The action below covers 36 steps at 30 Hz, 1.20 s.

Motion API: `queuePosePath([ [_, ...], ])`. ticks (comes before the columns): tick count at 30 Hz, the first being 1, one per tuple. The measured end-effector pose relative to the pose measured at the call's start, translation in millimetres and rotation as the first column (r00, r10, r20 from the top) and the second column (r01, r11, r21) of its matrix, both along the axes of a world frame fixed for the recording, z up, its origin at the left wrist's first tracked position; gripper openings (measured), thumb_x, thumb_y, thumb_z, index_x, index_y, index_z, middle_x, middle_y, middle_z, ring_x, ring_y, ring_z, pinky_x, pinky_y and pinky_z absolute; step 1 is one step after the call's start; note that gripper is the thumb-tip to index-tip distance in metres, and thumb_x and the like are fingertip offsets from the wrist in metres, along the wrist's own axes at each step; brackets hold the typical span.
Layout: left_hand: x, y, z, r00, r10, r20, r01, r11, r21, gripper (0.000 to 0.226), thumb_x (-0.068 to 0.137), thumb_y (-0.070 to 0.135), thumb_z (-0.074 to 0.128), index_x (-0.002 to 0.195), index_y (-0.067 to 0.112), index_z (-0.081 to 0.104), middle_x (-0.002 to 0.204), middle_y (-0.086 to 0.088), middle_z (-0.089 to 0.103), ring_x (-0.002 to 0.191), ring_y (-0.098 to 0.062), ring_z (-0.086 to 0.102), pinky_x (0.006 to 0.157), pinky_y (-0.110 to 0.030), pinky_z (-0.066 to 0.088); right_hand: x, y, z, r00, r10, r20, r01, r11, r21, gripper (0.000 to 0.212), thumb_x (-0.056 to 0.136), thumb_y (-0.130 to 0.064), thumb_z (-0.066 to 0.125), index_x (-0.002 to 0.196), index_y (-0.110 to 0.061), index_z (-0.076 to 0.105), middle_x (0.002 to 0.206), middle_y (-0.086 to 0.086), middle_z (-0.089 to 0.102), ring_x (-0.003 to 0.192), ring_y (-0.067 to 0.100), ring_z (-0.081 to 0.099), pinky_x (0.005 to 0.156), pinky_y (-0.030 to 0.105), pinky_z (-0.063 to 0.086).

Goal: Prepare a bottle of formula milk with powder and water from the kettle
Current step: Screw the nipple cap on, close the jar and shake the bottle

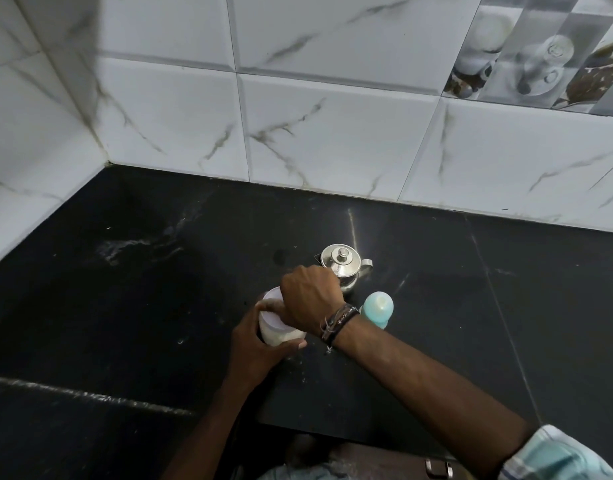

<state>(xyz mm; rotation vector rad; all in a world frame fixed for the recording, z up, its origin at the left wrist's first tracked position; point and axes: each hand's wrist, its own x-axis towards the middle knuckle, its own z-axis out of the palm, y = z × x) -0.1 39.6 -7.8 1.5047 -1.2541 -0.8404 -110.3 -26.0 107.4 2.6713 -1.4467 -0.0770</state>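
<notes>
Holding the powder jar (279, 332) upright on the black worktop (125, 306) with your left hand (260, 344): fingers wrapped round the lower body, thumb across the front, so that grip is closed on the jar. The jar is translucent white with white powder visible in the lower part.

Your right hand (312, 299) sits on top of the jar, covering the mouth or lid area. Fingers curl down over the rim, but whether they pinch a lid, a scoop or nothing is hidden by the back of the hand, so I cannot tell how that grip stands. Dark cord bracelets (338, 322) are on your right wrist.

The steel kettle (343, 266) stands just behind your right hand, lid on with its knob up, handle to the right. The hand partly hides its lower left side; contact is unclear.

The baby bottle (377, 308) with a teal cap stands upright just right of your right wrist, in front of the kettle and close to it. The wrist hides its left edge.

A few pale specks lie on the worktop just in front of the jar. White marble-pattern wall tiles (332, 133) run behind. A light blue sleeve (557, 455) shows at bottom right.
</notes>
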Motion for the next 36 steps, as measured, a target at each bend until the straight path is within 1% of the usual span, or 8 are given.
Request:
queuePosePath([
  [3, 1.6, -0.8, -0.7, 1.000, -0.005, 0.021, 0.005, 1.000, 0.007, 0.091, 0.044, 0.049, 0.093, 0.122, 0.017, 0.058, 0.121, 0.003, 0.066, 0.112, -0.008, 0.062, 0.097, -0.033, 0.051, -10.9, -7.3, 7.7, 0.998, 0.042, 0.043, -0.046, 0.995, 0.084, 0.067, 0.088, -0.075, 0.041, 0.071, -0.011, 0.053, 0.075, 0.008, 0.062, 0.063, 0.027, 0.060, 0.055, 0.030, 0.039],
  [8, 2.2, -5.5, -6.2, 1.000, 0.009, 0.009, -0.010, 0.996, 0.094, 0.110, 0.038, 0.055, 0.087, 0.131, 0.007, 0.054, 0.129, -0.010, 0.063, 0.119, -0.024, 0.060, 0.100, -0.048, 0.049, -13.6, -6.4, 13.0, 0.969, 0.246, -0.035, -0.223, 0.923, 0.313, 0.072, 0.083, -0.046, 0.073, 0.143, -0.024, 0.041, 0.124, 0.018, 0.051, 0.101, 0.036, 0.063, 0.075, 0.038, 0.051],
  [12, 2.6, -8.1, -11.5, 1.000, 0.010, 0.010, -0.011, 0.996, 0.087, 0.108, 0.036, 0.054, 0.092, 0.131, 0.018, 0.054, 0.127, -0.002, 0.064, 0.118, -0.016, 0.061, 0.097, -0.044, 0.052, -7.6, -1.5, 4.0, 0.987, 0.156, 0.027, -0.158, 0.973, 0.167, 0.057, 0.083, -0.055, 0.068, 0.118, -0.011, 0.057, 0.110, 0.017, 0.062, 0.091, 0.034, 0.066, 0.064, 0.035, 0.044],
  [16, -0.4, -4.4, -9.0, 0.999, 0.047, -0.005, -0.046, 0.998, 0.042, 0.068, 0.037, 0.053, 0.092, 0.095, 0.034, 0.062, 0.101, 0.005, 0.071, 0.097, -0.010, 0.067, 0.084, -0.044, 0.057, -1.8, 5.6, -0.3, 0.999, 0.037, 0.026, -0.038, 0.999, 0.019, 0.064, 0.088, -0.072, 0.045, 0.079, -0.010, 0.060, 0.086, 0.011, 0.070, 0.075, 0.031, 0.068, 0.056, 0.031, 0.039],
  [19, -2.6, -4.9, -4.1, 0.999, 0.026, 0.030, -0.027, 0.999, 0.037, 0.077, 0.044, 0.044, 0.094, 0.111, 0.026, 0.061, 0.110, 0.008, 0.069, 0.104, -0.007, 0.065, 0.090, -0.038, 0.055, -8.8, 0.6, 4.6, 1.000, -0.010, 0.028, 0.010, 1.000, 0.007, 0.066, 0.088, -0.075, 0.039, 0.066, -0.013, 0.048, 0.082, 0.010, 0.069, 0.071, 0.028, 0.066, 0.055, 0.030, 0.035],
  [24, -0.7, -13.5, -11.7, 1.000, 0.027, 0.015, -0.028, 0.996, 0.087, 0.105, 0.038, 0.057, 0.093, 0.128, 0.013, 0.058, 0.124, -0.004, 0.066, 0.116, -0.019, 0.063, 0.096, -0.047, 0.052, -18.5, -11.3, 10.9, 0.985, 0.171, -0.019, -0.159, 0.946, 0.281, 0.068, 0.079, -0.053, 0.073, 0.133, -0.020, 0.047, 0.116, 0.018, 0.052, 0.090, 0.038, 0.066, 0.068, 0.038, 0.052],
  [27, -0.8, -14.8, -10.4, 1.000, 0.003, 0.029, -0.006, 0.995, 0.095, 0.106, 0.038, 0.047, 0.096, 0.131, 0.016, 0.054, 0.127, -0.003, 0.064, 0.117, -0.019, 0.061, 0.097, -0.047, 0.051, -16.8, -9.8, 3.2, 0.981, 0.182, -0.059, -0.165, 0.960, 0.227, 0.069, 0.080, -0.042, 0.076, 0.138, -0.021, 0.045, 0.119, 0.018, 0.050, 0.091, 0.035, 0.065, 0.067, 0.036, 0.049],
  [36, -8.1, -12.1, 5.1, 0.999, -0.003, -0.039, 0.004, 0.999, 0.032, 0.096, 0.034, 0.048, 0.087, 0.123, 0.027, 0.057, 0.114, 0.002, 0.070, 0.106, -0.011, 0.066, 0.088, -0.027, 0.055, -4.5, -0.3, 2.0, 0.999, -0.047, -0.020, 0.047, 0.999, 0.017, 0.063, 0.079, -0.073, 0.054, 0.064, -0.013, 0.045, 0.070, 0.005, 0.057, 0.061, 0.025, 0.052, 0.057, 0.029, 0.041],
])
